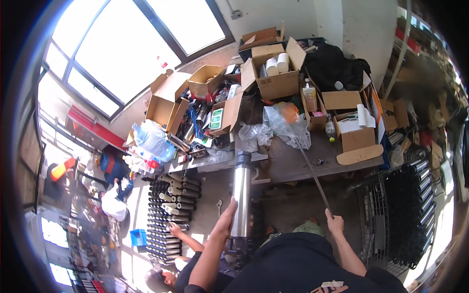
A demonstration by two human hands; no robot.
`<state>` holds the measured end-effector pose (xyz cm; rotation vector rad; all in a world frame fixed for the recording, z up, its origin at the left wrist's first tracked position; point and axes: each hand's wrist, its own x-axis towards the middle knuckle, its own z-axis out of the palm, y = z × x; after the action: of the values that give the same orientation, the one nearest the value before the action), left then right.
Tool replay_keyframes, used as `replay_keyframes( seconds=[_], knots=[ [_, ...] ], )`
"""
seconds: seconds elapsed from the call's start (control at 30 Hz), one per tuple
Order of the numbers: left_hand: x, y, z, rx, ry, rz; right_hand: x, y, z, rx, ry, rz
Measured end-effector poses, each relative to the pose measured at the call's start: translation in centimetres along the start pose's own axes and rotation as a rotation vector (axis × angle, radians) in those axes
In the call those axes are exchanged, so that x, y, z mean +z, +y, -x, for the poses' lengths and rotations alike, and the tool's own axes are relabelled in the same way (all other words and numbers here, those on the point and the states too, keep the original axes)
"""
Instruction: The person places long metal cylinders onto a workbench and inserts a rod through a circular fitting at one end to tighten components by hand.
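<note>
My left hand (225, 219) is closed round a shiny metal cylinder (241, 195) with a black cap at its upper end. The cylinder stands nearly upright in front of the workbench (312, 168), and my fingers are partly hidden behind it. On the right, my right hand (334, 222) grips the near end of a long thin metal rod (315, 178). The rod slants away to the left over the bench edge, its far end by a clear plastic bag (288, 122) with something orange in it.
Cardboard boxes (278, 85) and loose parts crowd the bench. At left, a co-worker's hand (175, 229) reaches to rows of black and silver cylinders (166, 210) beside a blue bin (138, 238). A wire cage (378, 219) with dark cylinders stands at right. A wrench (219, 207) lies on the floor.
</note>
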<state>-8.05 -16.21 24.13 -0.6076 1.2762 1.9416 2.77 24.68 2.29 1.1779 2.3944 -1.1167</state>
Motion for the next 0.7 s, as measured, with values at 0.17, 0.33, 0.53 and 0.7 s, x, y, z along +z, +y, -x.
replay_keyframes(
  seconds=[0.17,0.33,0.53,0.7],
  knots=[
    [5.6,-2.0,-2.1,0.01,-0.424,0.647,4.2,-3.3,-4.6,0.019,-0.015,-0.186],
    [8.2,-0.7,-1.8,0.086,-0.477,0.713,10.2,-5.8,-11.8,0.096,-0.226,-0.54],
    [6.7,1.5,-2.2,0.22,-0.434,0.561,11.1,-7.4,-11.7,0.216,-0.5,-0.568],
    [6.4,2.3,-1.5,0.227,-0.436,0.613,9.9,-6.3,-9.7,0.212,-0.485,-0.503]
  ],
)
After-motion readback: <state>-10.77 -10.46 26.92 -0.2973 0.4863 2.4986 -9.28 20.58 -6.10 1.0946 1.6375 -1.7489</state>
